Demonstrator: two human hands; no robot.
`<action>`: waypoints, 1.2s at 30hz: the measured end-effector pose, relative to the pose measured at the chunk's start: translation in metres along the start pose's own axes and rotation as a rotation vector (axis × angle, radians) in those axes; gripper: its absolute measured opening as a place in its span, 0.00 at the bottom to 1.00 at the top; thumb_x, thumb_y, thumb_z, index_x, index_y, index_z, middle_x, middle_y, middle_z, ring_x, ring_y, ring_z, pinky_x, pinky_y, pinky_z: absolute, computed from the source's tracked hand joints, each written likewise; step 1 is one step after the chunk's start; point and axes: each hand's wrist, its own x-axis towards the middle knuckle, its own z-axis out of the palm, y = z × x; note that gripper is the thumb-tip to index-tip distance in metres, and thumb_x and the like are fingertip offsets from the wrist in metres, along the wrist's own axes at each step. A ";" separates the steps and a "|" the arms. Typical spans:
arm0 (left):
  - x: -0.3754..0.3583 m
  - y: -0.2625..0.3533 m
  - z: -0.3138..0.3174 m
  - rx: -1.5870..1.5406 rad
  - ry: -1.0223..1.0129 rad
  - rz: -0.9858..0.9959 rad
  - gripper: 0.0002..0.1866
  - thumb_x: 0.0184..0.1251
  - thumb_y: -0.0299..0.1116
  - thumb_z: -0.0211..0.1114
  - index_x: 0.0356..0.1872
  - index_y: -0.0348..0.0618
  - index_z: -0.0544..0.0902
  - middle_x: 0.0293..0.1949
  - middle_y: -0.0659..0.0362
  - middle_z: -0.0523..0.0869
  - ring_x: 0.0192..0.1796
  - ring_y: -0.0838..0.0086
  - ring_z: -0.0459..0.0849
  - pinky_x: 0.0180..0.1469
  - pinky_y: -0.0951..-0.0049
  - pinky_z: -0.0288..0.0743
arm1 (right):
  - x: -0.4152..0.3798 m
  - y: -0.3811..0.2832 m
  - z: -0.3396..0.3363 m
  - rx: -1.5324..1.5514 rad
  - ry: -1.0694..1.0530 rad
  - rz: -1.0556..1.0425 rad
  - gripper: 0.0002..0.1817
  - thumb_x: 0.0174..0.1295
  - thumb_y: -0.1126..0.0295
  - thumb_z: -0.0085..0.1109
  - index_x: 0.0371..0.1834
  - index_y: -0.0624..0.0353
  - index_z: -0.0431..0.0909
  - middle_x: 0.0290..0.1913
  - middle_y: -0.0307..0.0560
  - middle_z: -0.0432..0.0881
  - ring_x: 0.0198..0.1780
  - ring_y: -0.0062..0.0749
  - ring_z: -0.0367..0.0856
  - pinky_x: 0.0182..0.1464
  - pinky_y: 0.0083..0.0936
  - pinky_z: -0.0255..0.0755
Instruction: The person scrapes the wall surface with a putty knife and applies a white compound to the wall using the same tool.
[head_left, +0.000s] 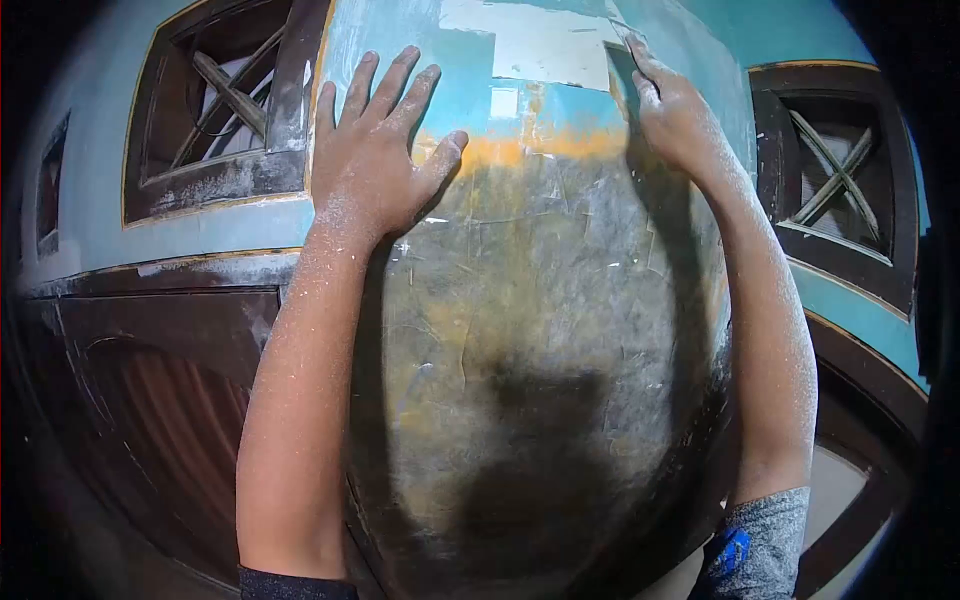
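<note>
My left hand (385,150) lies flat on the wall with its fingers spread, at the border between turquoise paint and a worn grey-brown area. Pale dust coats its wrist and forearm. Higher up on the right, my right hand (668,108) is closed around what looks like a thin scraper (617,24), mostly hidden by the fingers and held against the wall. Beside that hand is a bare white patch (552,45) with straight, ragged edges, and a small white square (504,102) sits below it. A smeared orange band (500,152) runs beneath the turquoise paint.
The worn wall surface (540,290) has small cracks and flakes, with my shadow across its lower part. Dark wooden frames with crossed bars stand on the left (235,95) and right (840,175). A brown door panel (170,330) with a reddish curtain is at lower left.
</note>
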 end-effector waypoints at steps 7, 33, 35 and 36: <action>0.001 0.001 -0.004 -0.007 -0.022 -0.002 0.40 0.75 0.69 0.51 0.83 0.65 0.66 0.85 0.65 0.61 0.87 0.61 0.53 0.87 0.45 0.41 | 0.068 0.006 0.030 0.015 0.097 0.045 0.23 0.77 0.68 0.45 0.72 0.53 0.78 0.60 0.69 0.83 0.61 0.68 0.81 0.65 0.47 0.75; -0.001 0.000 -0.003 -0.109 -0.004 -0.013 0.38 0.74 0.65 0.54 0.81 0.62 0.68 0.85 0.63 0.61 0.87 0.60 0.52 0.87 0.45 0.39 | 0.121 -0.027 0.031 -0.106 -0.062 0.140 0.22 0.74 0.65 0.48 0.67 0.57 0.81 0.59 0.68 0.85 0.59 0.67 0.84 0.64 0.52 0.77; 0.000 0.000 -0.006 -0.110 -0.002 -0.013 0.39 0.74 0.65 0.54 0.81 0.62 0.68 0.85 0.63 0.61 0.87 0.59 0.53 0.87 0.45 0.39 | 0.104 -0.047 0.030 -0.189 -0.048 0.114 0.22 0.74 0.66 0.47 0.66 0.58 0.81 0.58 0.70 0.85 0.60 0.67 0.83 0.65 0.52 0.76; -0.001 0.001 -0.007 -0.118 -0.008 -0.014 0.39 0.74 0.65 0.54 0.81 0.62 0.68 0.85 0.63 0.61 0.87 0.59 0.52 0.87 0.45 0.40 | 0.096 -0.052 0.028 -0.188 -0.046 0.111 0.22 0.74 0.66 0.47 0.66 0.58 0.81 0.58 0.70 0.85 0.60 0.67 0.83 0.65 0.52 0.76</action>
